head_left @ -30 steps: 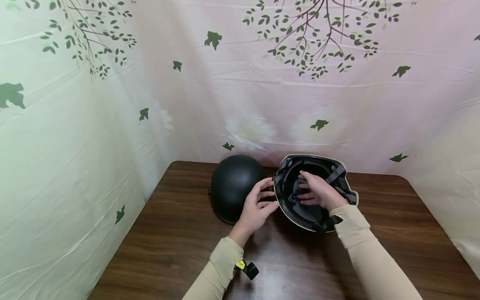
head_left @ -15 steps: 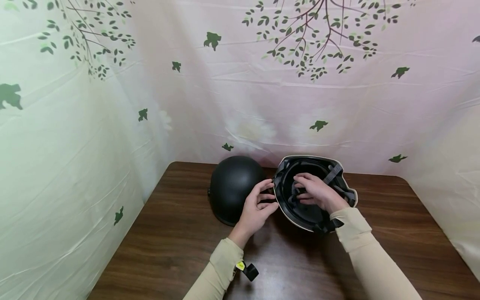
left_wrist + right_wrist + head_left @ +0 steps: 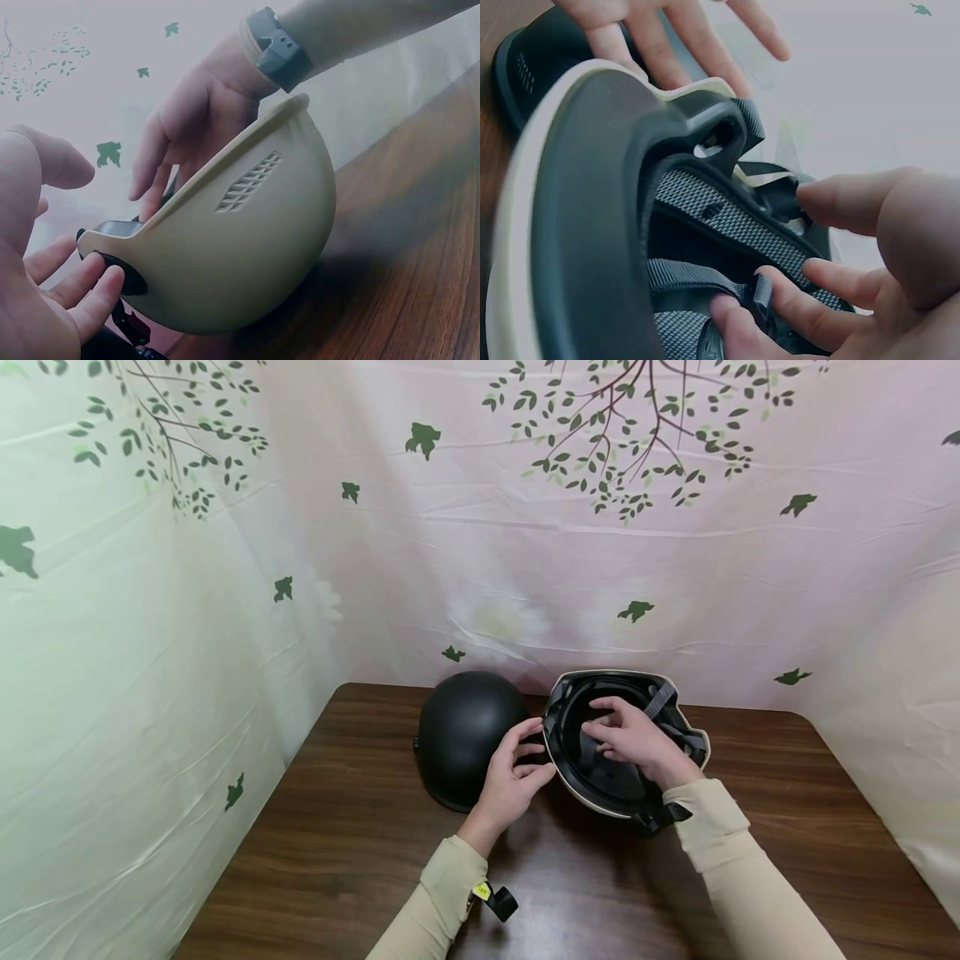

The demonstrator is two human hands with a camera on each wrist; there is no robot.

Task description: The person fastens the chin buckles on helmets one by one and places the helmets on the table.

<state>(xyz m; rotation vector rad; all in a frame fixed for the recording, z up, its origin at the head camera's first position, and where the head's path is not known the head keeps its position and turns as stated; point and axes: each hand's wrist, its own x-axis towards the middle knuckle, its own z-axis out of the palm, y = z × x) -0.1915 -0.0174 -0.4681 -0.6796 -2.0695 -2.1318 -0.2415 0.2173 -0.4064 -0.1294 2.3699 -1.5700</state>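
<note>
A tan helmet [image 3: 240, 247] lies upturned on the table, its black padded inside facing up. My left hand [image 3: 512, 777] touches the left side of its rim with spread fingertips; the thumb stands apart from the shell in the left wrist view. Inside the helmet is my right hand [image 3: 637, 743], palm down, fingers loosely bent. In the right wrist view its fingertips touch or lie close beside a grey strap [image 3: 686, 274], while the thumb is apart from them. A black helmet [image 3: 472, 739] sits dome up, just left of the tan one.
The dark wood table [image 3: 337, 843] runs back to a pale curtain [image 3: 487, 543] printed with leaves and birds. Each wrist carries a strapped black device [image 3: 501, 903] over a beige sleeve [image 3: 431, 902].
My right hand has shifted slightly within the tan helmet, its fingers drawing closer together. The tan helmet has moved a little left. My left hand stays at the rim.
</note>
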